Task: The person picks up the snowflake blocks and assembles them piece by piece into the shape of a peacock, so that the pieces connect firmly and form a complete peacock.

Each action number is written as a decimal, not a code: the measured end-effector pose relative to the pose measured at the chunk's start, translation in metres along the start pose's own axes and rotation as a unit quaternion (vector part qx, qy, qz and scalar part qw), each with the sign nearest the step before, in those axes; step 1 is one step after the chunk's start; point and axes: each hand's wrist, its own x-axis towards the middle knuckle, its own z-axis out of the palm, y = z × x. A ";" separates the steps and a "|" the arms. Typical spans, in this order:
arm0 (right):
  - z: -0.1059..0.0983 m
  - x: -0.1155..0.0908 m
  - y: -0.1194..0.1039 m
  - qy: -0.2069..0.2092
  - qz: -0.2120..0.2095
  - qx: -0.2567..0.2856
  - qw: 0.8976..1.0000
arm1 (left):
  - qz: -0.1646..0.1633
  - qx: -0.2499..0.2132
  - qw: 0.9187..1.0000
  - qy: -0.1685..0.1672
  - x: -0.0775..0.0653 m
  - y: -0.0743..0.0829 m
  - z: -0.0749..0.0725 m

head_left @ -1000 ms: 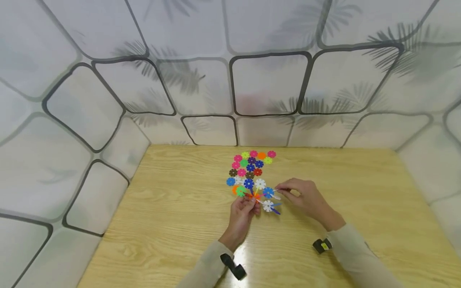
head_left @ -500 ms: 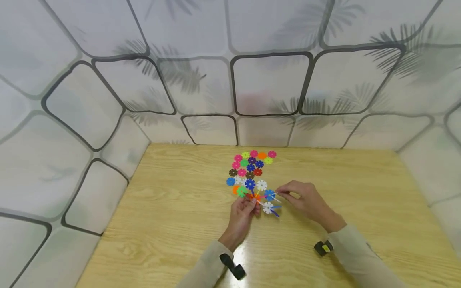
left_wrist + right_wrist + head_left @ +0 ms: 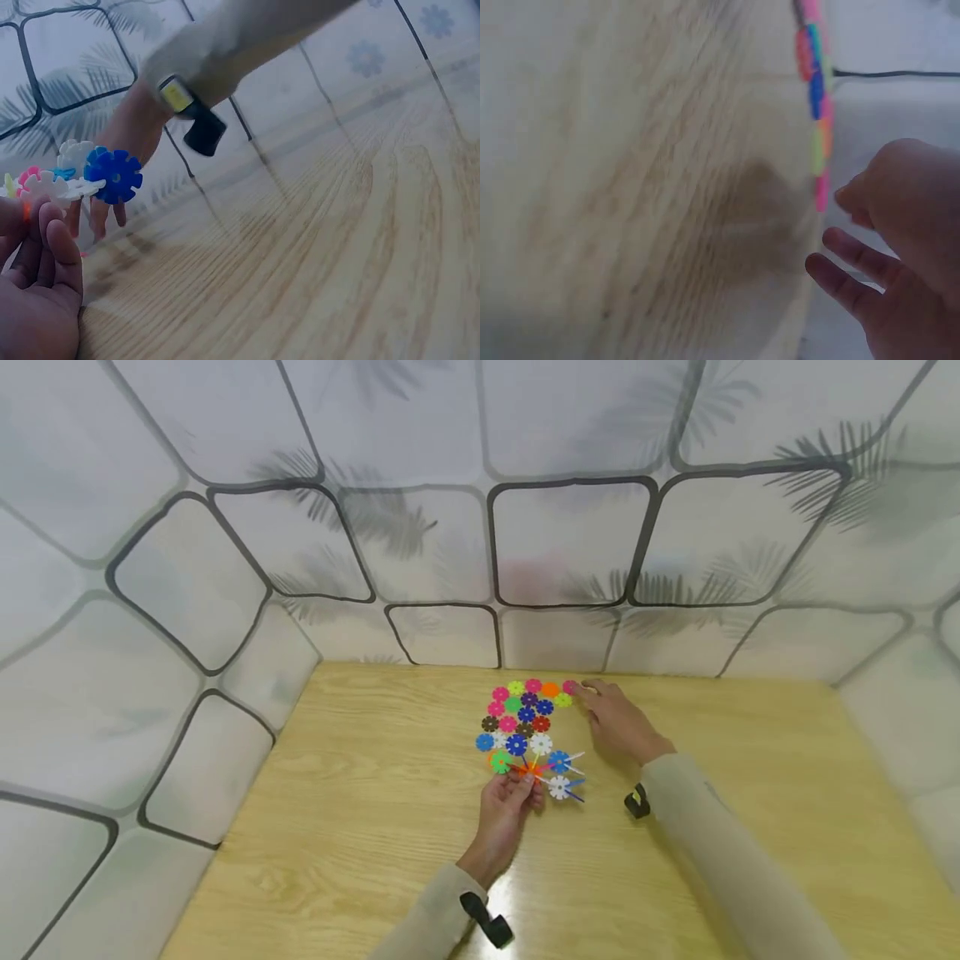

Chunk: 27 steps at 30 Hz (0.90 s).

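Note:
In the head view my left hand (image 3: 501, 818) pinches an orange snowflake disc (image 3: 532, 772) at the middle of a joined cluster. Other notched discs branch from it: a green disc (image 3: 500, 762), a dark blue disc (image 3: 516, 744), a light blue disc (image 3: 558, 762) and white ones. Edge-on discs stick out at its right side. The left wrist view shows a dark blue disc (image 3: 117, 177) beyond the curled fingers. My right hand (image 3: 621, 722) reaches to the far end of the loose discs, fingertips right at a pink disc (image 3: 568, 687). Its fingers are spread apart in the right wrist view.
Several loose discs lie flat in a group behind the cluster, among them a red disc (image 3: 541, 724) and an orange disc (image 3: 551, 690). The wooden table (image 3: 360, 810) meets a patterned wall (image 3: 555, 635) at the back.
My right hand has left the right side of the cluster and moved away across the table to the pink disc. The left hand keeps its pinch on the cluster in nearly the same place.

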 end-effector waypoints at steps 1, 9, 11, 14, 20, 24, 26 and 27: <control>0.002 0.005 0.002 -0.017 0.010 -0.001 1.000 | -0.004 -0.001 1.000 -0.004 -0.001 0.000 0.000; 0.002 0.028 0.011 -0.044 0.044 0.018 0.998 | -0.008 -0.007 1.000 -0.024 -0.001 -0.002 -0.002; -0.003 0.028 0.014 -0.044 0.052 0.050 0.996 | -0.004 -0.007 1.000 -0.022 -0.001 0.000 -0.002; -0.010 0.020 0.019 -0.062 0.068 0.090 0.992 | -0.002 -0.006 1.000 -0.018 0.000 0.000 -0.002; -0.024 -0.010 0.016 -0.084 0.066 0.160 0.981 | -0.008 -0.005 1.000 -0.012 0.002 -0.002 -0.003; -0.036 -0.028 -0.001 -0.078 0.012 0.230 0.970 | -0.007 -0.001 1.000 -0.015 0.003 -0.004 -0.005; -0.041 -0.034 -0.010 -0.071 -0.020 0.269 0.960 | -0.007 0.001 1.000 -0.016 0.004 -0.004 -0.005; -0.042 -0.037 -0.014 -0.067 -0.030 0.283 0.956 | -0.007 0.002 1.000 -0.017 0.004 -0.004 -0.005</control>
